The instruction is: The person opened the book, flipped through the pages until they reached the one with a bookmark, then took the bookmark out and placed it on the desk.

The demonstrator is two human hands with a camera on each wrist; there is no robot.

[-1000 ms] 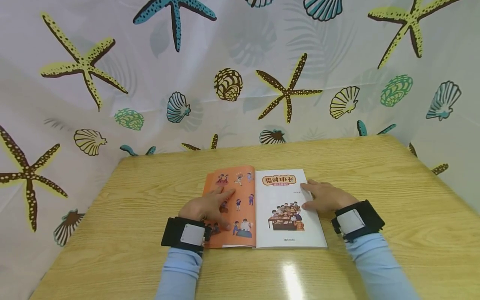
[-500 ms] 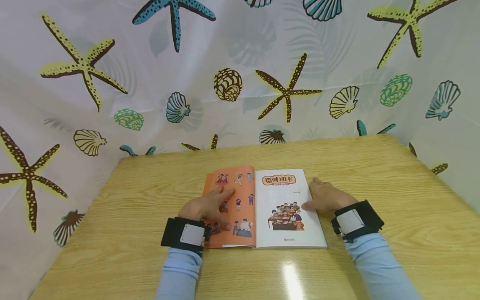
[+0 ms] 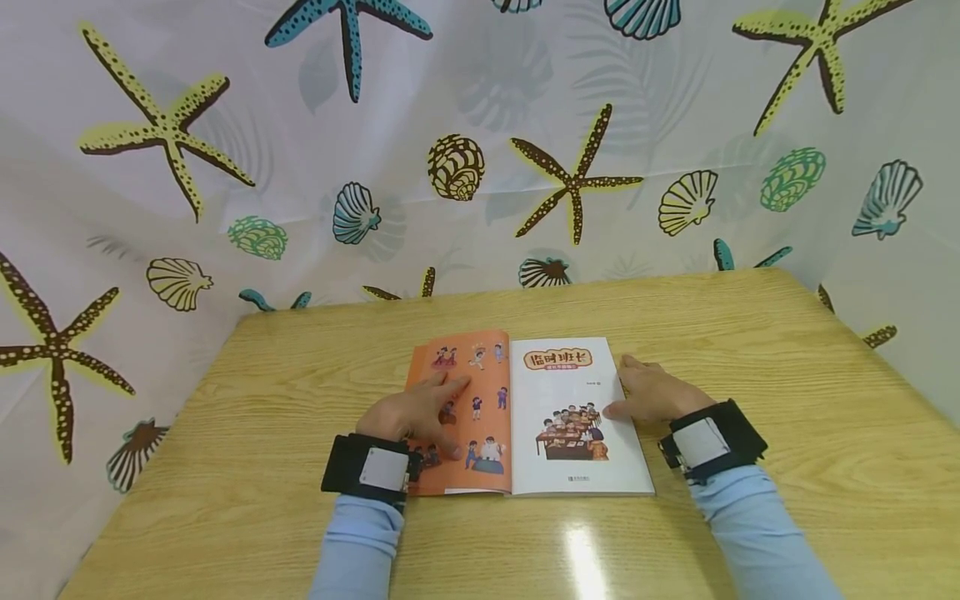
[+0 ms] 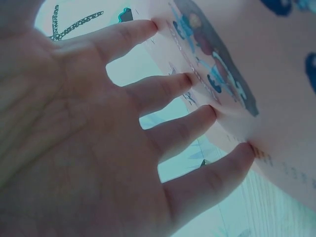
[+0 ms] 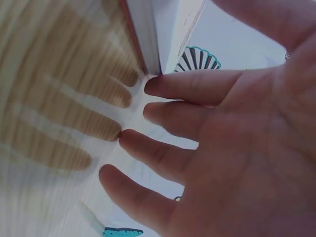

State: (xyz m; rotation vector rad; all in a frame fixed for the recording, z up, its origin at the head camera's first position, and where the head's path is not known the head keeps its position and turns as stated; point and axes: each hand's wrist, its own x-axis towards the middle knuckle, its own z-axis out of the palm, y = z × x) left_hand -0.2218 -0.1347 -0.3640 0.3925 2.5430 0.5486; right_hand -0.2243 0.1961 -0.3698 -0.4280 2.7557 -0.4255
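An open book lies in the middle of the head view, an orange page with small cartoon children (image 3: 480,408) on its left and a white title page (image 3: 566,392) on its right. My left hand (image 3: 411,414) rests on the orange page with its fingers spread. In the left wrist view its straight fingertips (image 4: 207,116) press on that page. At the book's right edge is my right hand (image 3: 656,394), its thumb touching the white page. The right wrist view shows its fingers (image 5: 163,153) straight and spread, tips down at the table beside the book's edge (image 5: 145,37).
The wooden table (image 3: 750,350) extends around the book on all sides. Behind it hangs a white cloth (image 3: 420,108) printed with starfish and shells. Black bands with pale plates circle both wrists, over light blue sleeves (image 3: 360,542).
My right index finger has slid off the white page to the book's right edge, while the thumb has stayed on the page. The left hand and the book have kept their places.
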